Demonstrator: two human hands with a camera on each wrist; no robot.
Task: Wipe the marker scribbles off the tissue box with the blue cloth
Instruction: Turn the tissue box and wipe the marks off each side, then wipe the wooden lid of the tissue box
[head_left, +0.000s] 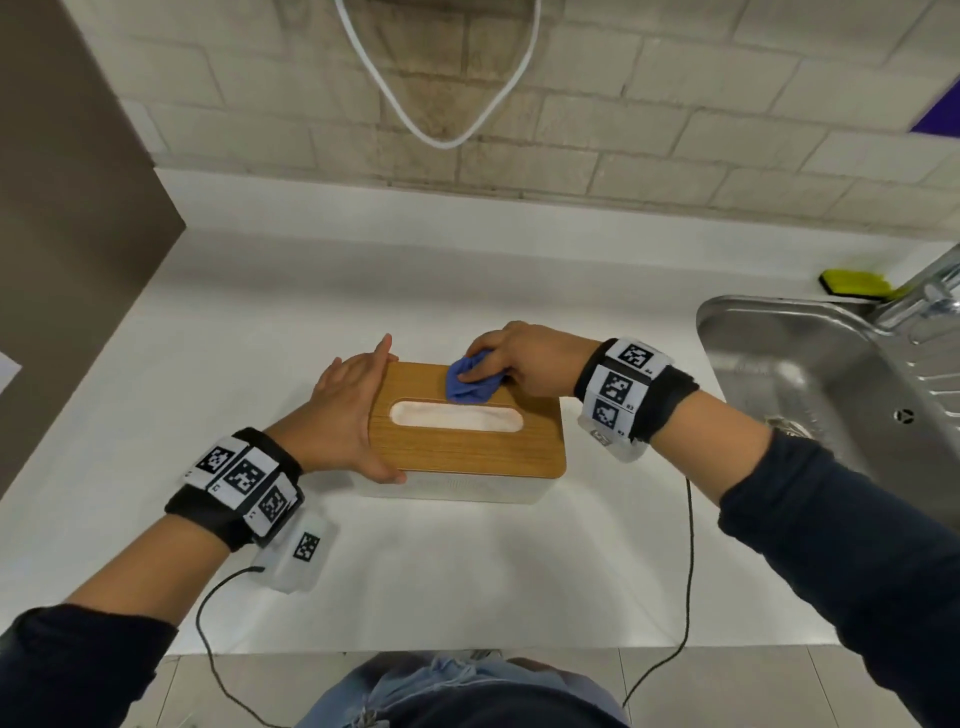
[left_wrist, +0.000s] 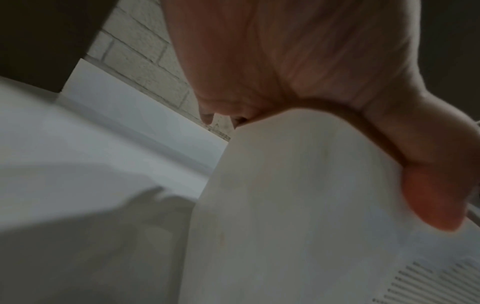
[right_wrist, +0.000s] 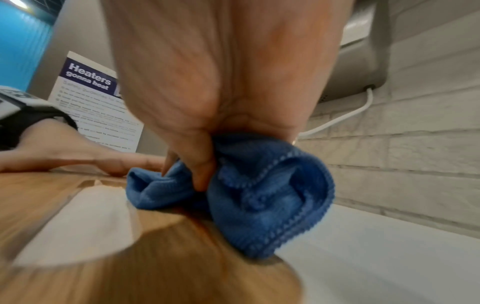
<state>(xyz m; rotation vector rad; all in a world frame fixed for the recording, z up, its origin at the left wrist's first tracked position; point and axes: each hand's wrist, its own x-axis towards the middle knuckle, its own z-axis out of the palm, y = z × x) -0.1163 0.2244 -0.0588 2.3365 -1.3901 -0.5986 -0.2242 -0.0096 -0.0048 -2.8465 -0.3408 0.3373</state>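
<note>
A white tissue box (head_left: 457, 488) with a wooden lid (head_left: 467, 447) and an oval slot stands on the white counter. My right hand (head_left: 511, 358) grips a bunched blue cloth (head_left: 470, 382) and holds it down on the lid's far edge, behind the slot. The right wrist view shows the cloth (right_wrist: 259, 195) crumpled under my fingers (right_wrist: 200, 162) on the wood. My left hand (head_left: 353, 410) lies with straight fingers along the box's left end, thumb at the near corner; the left wrist view shows the thumb (left_wrist: 436, 195) on the white box wall (left_wrist: 298, 205). No scribbles show on the lid.
A steel sink (head_left: 810, 374) with a tap sits at the right, a yellow sponge (head_left: 854, 283) behind it. A white cable (head_left: 441, 140) hangs on the brick wall. A brown cabinet side (head_left: 67, 260) stands at the left. Wrist cables trail over the counter's front edge.
</note>
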